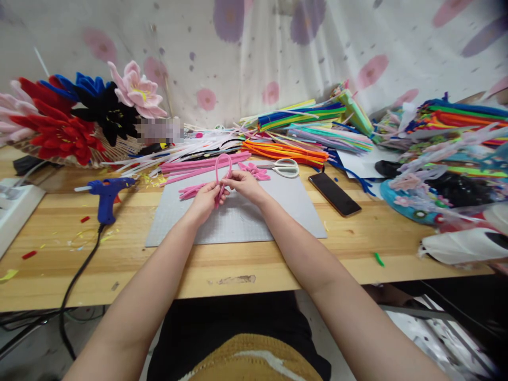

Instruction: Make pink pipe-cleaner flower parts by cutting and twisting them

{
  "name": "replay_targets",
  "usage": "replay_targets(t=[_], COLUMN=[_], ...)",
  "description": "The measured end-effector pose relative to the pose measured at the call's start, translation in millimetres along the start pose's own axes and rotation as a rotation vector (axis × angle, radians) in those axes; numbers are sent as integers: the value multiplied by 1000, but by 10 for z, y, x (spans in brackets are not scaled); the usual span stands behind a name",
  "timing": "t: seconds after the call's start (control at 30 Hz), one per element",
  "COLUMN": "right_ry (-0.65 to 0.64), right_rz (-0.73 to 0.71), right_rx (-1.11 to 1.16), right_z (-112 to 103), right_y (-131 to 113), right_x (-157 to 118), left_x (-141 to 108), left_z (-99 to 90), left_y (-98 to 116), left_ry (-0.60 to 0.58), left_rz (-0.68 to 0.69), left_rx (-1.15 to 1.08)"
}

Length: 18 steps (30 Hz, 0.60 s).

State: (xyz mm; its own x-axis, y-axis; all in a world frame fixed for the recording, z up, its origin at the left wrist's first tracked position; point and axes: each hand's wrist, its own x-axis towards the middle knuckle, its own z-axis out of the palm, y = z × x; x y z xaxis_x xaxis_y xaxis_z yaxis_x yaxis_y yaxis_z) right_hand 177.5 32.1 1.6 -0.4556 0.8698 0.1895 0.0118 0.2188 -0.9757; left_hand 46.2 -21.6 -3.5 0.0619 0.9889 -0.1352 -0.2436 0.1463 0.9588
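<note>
A pink pipe cleaner, bent into an upright loop, is pinched between my two hands above the grey cutting mat. My left hand closes around its lower part, where pink ends hang below the fingers. Against the base of the loop, my right hand presses thumb and fingertips together. Beside my left hand lies a small bunch of cut pink pipe cleaners. Just past my right hand are pink bent pieces and scissors with white handles. Longer pink pipe cleaners lie along the mat's far edge.
A blue glue gun stands at left, its cord running off the front edge. A phone lies right of the mat. Orange pipe cleaners and other coloured bundles fill the back. Fluffy flowers stand far left; plastic-wrapped items crowd the right.
</note>
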Motion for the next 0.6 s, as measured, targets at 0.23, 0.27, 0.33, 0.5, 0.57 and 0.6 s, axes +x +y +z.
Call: replay_targets(t=[0.23, 0.27, 0.33, 0.5, 0.57, 0.6], right_ry=[27, 44, 82, 127, 135, 138], right_rz=[45, 66, 118, 185, 174, 167], right_rx=[83, 120, 211, 352, 360, 359], right_z=[10, -2, -45, -177, -202, -208], right_y=[-8, -2, 12, 29, 31, 32], right_x=[-23, -26, -34, -50, -51, -50], left_x=[-35, -37, -39, -63, -73, -76], left_z=[34, 22, -15, -100, -106, -105], left_y=[29, 23, 4, -29, -38, -41], left_ry=[21, 27, 44, 30, 22, 19], left_rz=[3, 23, 101, 234, 208, 195], left_rx=[123, 211, 458, 862, 868, 861])
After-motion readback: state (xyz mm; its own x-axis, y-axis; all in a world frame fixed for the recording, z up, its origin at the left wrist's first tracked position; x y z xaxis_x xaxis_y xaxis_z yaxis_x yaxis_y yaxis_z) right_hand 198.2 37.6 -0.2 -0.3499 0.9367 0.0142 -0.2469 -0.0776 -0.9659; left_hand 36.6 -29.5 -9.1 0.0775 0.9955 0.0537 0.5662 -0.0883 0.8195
